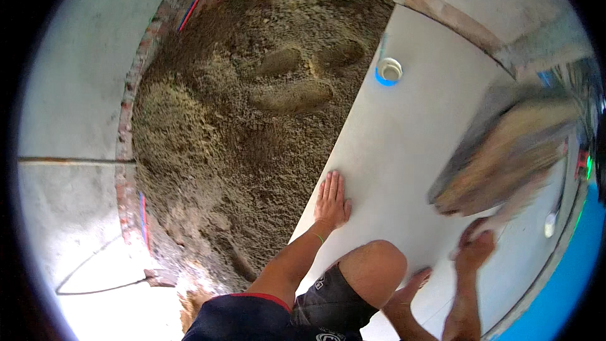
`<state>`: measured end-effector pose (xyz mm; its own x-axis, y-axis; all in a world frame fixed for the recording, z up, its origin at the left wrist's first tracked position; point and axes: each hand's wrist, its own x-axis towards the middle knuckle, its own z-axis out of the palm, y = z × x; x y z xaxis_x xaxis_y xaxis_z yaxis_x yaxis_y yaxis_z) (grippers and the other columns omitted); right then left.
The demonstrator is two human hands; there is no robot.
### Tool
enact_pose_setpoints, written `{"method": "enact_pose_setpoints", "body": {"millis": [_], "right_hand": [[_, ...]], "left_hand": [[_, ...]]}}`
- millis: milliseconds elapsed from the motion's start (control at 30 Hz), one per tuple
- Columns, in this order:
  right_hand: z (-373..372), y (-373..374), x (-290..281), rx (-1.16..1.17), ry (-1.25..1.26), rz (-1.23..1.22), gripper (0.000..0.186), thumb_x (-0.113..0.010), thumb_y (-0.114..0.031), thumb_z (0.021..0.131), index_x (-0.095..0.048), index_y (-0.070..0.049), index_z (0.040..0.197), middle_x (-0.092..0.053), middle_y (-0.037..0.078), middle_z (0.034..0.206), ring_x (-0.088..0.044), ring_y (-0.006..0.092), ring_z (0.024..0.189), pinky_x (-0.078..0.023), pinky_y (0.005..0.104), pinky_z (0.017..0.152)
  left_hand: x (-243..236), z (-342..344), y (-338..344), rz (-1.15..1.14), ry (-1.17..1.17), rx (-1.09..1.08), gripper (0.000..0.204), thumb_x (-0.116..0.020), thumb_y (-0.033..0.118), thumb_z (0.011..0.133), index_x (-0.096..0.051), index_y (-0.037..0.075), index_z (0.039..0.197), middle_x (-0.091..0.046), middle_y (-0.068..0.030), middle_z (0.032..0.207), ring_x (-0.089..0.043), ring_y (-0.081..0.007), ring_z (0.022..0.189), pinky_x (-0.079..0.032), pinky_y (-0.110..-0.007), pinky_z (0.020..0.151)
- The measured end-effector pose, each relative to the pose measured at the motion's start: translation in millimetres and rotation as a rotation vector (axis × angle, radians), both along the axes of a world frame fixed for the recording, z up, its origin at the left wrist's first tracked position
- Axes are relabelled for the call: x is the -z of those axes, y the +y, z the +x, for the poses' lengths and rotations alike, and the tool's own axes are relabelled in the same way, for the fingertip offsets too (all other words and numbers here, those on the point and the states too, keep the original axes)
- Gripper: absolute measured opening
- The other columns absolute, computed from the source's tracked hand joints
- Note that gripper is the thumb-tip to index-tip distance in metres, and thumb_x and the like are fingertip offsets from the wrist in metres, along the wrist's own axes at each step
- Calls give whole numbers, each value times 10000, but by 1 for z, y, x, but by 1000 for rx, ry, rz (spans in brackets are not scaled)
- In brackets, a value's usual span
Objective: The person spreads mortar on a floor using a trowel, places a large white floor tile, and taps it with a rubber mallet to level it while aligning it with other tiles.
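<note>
My left hand (332,201) lies flat on a large pale tile (423,120), near its edge beside coarse, dark sand-cement bedding (233,139). At the lower right, my right hand (473,247) is curled around what looks like the handle of a motion-blurred tool with a broad, dark-edged brown head (499,155); its exact kind is unclear. A small white-and-blue round container or roll (389,72) sits on the upper part of the tile. My bent knee and bare foot are between my arms.
Grey walls with exposed brick along their foot (124,151) surround the bedding. Red and blue pipes (189,9) show at the wall. At right are bundled cables (581,107), a red device with green light (582,163), a small white object (550,224) and a blue surface (568,278).
</note>
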<state>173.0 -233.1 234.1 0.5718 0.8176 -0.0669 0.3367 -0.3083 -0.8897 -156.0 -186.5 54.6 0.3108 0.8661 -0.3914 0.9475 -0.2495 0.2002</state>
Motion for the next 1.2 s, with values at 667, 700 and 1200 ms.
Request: {"method": "enact_pose_setpoints", "body": {"millis": [667, 700, 1200], "right_hand": [[-36, 58, 106, -553, -306, -712, 550, -475, -519, 996, -666, -9, 924, -561, 59, 603, -555, 250, 550, -464, 403, 541], [-55, 89, 79, -522, -142, -756, 547, -475, -533, 992, -662, -24, 916, -559, 49, 605, -562, 222, 556, -461, 370, 528], [-50, 88, 45, -308, 203, -813, 651, -461, -664, 945, -531, -65, 700, -464, 8, 548, -443, 127, 417, -372, 295, 399]], "left_hand": [[4, 2, 0, -24, -151, -88, 725, -398, 368, 974, -139, 11, 1550, -78, -125, 1640, -65, -262, 1517, -51, -397, 1233], [3, -6, 8, -13, -123, -97, 727, -400, 371, 973, -140, 13, 1550, -78, -123, 1640, -65, -263, 1517, -57, -398, 1232], [9, -8, -4, 11, -135, -115, 776, -452, 338, 931, -130, -13, 1544, -76, -164, 1632, -65, -301, 1514, -74, -416, 1229]]}}
